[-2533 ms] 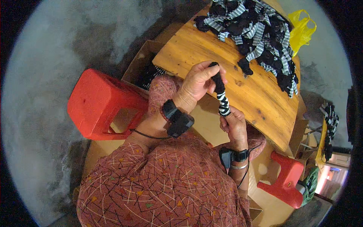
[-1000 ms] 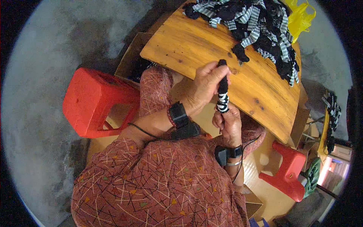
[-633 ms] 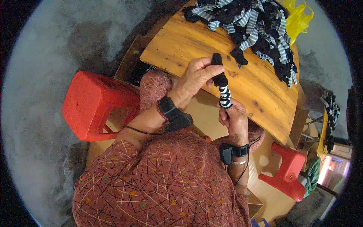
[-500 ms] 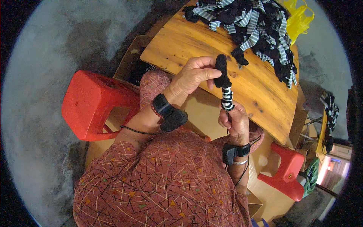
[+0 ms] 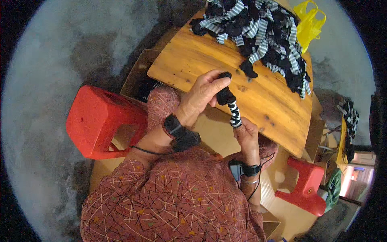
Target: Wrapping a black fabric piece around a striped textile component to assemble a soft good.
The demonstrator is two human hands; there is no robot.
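Observation:
Between my two hands is a small knitted piece (image 5: 234,113), thick and black at its far end, with a narrow black-and-white striped tube nearer me. My left hand (image 5: 202,92) pinches the black end between thumb and fingers, over the near edge of the wooden table (image 5: 189,60). At the lower end of the striped tube, my right hand (image 5: 247,135) is closed around it; the tube's tip is hidden in those fingers. A heap of similar black and grey-white striped knitted pieces (image 5: 262,42) covers the table's far side.
A yellow plastic bag (image 5: 309,26) stands beyond the heap. To my left is a red stool (image 5: 90,121), with a cardboard box (image 5: 139,66) under the table edge. Another red stool (image 5: 306,183) lies at the right, and more striped knitwear (image 5: 350,121) hangs over a farther table.
Both hands and the knitted piece have come slightly lower and left in view. My left thumb now lies across the black end nearer its tip, and my right fingers hold the striped end more closely.

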